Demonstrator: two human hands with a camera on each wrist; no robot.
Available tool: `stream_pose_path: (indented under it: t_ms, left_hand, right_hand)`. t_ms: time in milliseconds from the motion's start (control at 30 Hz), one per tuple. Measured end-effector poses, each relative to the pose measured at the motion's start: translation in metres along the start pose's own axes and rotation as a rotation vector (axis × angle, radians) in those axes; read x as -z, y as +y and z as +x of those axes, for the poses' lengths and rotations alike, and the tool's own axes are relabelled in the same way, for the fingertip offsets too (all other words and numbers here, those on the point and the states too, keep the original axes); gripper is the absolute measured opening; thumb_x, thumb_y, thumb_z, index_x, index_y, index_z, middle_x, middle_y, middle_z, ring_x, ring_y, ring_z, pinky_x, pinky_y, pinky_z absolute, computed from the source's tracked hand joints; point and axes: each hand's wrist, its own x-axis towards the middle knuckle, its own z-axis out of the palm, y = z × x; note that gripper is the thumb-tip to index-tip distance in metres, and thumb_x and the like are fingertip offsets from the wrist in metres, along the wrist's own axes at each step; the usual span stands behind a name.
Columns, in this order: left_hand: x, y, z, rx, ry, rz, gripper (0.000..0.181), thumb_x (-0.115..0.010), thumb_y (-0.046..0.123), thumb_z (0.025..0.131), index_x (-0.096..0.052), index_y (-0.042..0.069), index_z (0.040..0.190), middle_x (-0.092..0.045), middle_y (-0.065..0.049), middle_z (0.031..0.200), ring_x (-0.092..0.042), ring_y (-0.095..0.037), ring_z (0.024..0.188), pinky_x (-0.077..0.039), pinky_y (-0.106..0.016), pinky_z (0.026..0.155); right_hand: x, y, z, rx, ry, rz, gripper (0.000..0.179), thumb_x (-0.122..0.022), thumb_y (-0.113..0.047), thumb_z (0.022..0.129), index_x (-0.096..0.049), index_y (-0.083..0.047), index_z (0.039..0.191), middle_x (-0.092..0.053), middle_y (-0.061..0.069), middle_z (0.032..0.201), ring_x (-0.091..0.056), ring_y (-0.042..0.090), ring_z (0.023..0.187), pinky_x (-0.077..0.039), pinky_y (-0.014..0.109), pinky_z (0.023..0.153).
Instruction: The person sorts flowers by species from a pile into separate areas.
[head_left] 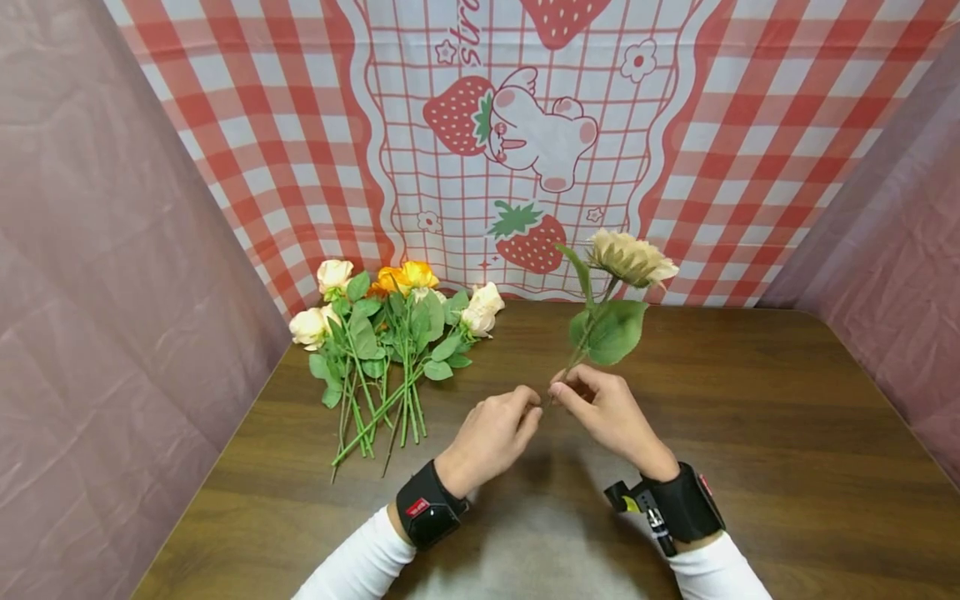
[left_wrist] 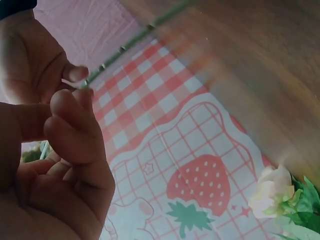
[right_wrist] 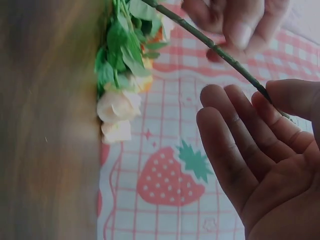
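A cream, many-petalled artificial flower with broad green leaves stands tilted above the table. My right hand pinches its stem between thumb and index finger; its other fingers extend loosely in the right wrist view. Bare green stem runs on past that pinch. Close beside this lower stem is my left hand, its fingers loosely bent. From the right wrist view the left thumb looks apart from the stem; whether a left finger touches it is unclear.
Several cream and orange roses lie with crossed green stems at the back left of the wooden table. A red-and-white strawberry-print cloth hangs behind, and pinkish curtains flank both sides.
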Motion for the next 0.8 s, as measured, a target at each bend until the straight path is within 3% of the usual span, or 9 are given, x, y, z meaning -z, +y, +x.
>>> stream_pose_path:
  t_ms: [333, 567, 800]
  left_hand:
    - [0.012, -0.007, 0.0, 0.054, 0.027, 0.027, 0.009, -0.061, 0.018, 0.098, -0.066, 0.012, 0.103, -0.071, 0.001, 0.086, -0.065, -0.013, 0.067, -0.051, -0.033, 0.057]
    - [0.016, -0.01, 0.0, 0.067, 0.037, 0.039, 0.01, -0.06, 0.019, 0.098, -0.066, 0.013, 0.103, -0.071, 0.003, 0.083, -0.066, -0.013, 0.067, -0.051, -0.034, 0.057]
    - [0.018, -0.012, 0.001, 0.069, 0.035, 0.041, 0.01, -0.061, 0.019, 0.098, -0.066, 0.012, 0.103, -0.072, 0.002, 0.084, -0.067, -0.013, 0.069, -0.052, -0.032, 0.057]
  right_hand:
    - [0.032, 0.01, 0.002, -0.049, 0.099, 0.03, 0.009, -0.062, -0.004, 0.097, -0.067, 0.0, 0.09, -0.072, 0.015, 0.094, -0.07, 0.014, 0.068, -0.056, 0.028, 0.058]
    - [0.058, 0.013, -0.003, -0.049, 0.176, -0.075, 0.009, -0.062, -0.005, 0.097, -0.068, 0.001, 0.099, -0.072, 0.014, 0.087, -0.065, 0.001, 0.066, -0.051, 0.017, 0.057]
    - [0.085, 0.024, -0.012, -0.093, 0.247, -0.171, 0.016, -0.062, -0.008, 0.098, -0.068, 0.003, 0.107, -0.07, 0.016, 0.079, -0.062, -0.001, 0.063, -0.05, 0.015, 0.057]
